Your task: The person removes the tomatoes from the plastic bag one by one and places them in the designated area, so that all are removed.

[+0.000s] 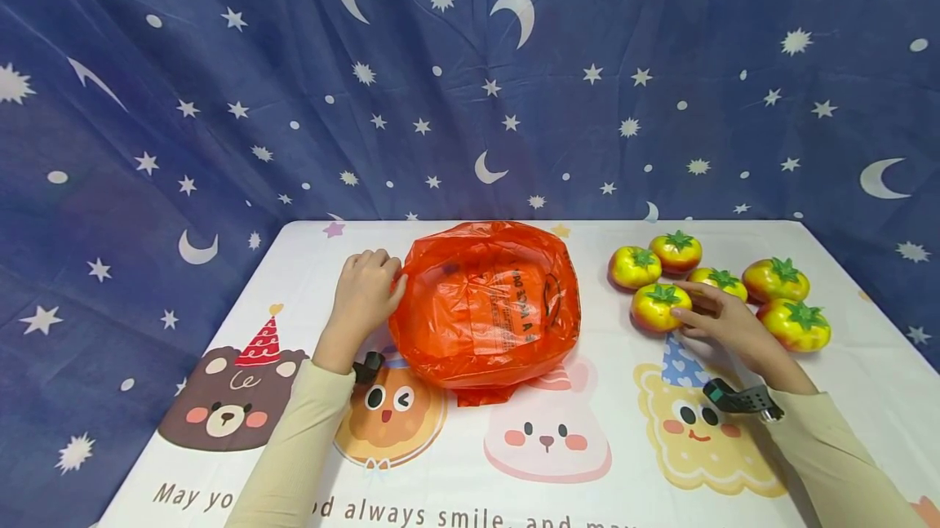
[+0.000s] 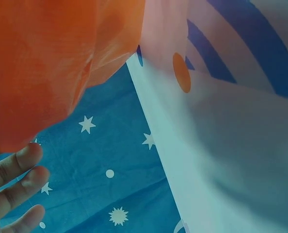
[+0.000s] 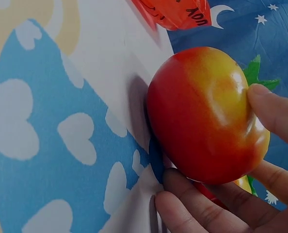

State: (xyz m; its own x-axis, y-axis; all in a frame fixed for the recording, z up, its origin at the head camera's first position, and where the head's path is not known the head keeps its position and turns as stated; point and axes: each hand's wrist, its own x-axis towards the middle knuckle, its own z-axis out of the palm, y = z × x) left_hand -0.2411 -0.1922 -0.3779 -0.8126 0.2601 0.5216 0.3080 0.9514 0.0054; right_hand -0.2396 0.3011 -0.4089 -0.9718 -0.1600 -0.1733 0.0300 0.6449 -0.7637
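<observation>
A red plastic bag (image 1: 470, 324), its mouth spread wide and dark print inside, stands on the table's middle. At its left rim my left hand (image 1: 367, 287) holds the edge; the left wrist view has several fingertips (image 2: 25, 182) beside the bag wall (image 2: 42, 68), with the thumb's hold hidden. Farther right, my right hand (image 1: 723, 320) grips a red-and-yellow toy tomato (image 1: 652, 312) with a green leafy top. The right wrist view puts the thumb (image 3: 275, 111) on one side of this tomato (image 3: 197, 116) and fingers on the other. Whether it touches the table, I cannot tell.
Behind the gripped one lie two more tomatoes (image 1: 635, 268), and others (image 1: 774, 281) sit around the right hand. A white cloth with cartoon prints (image 1: 547, 450) covers the table. A blue curtain with moons and stars (image 1: 470, 104) hangs along the back edge.
</observation>
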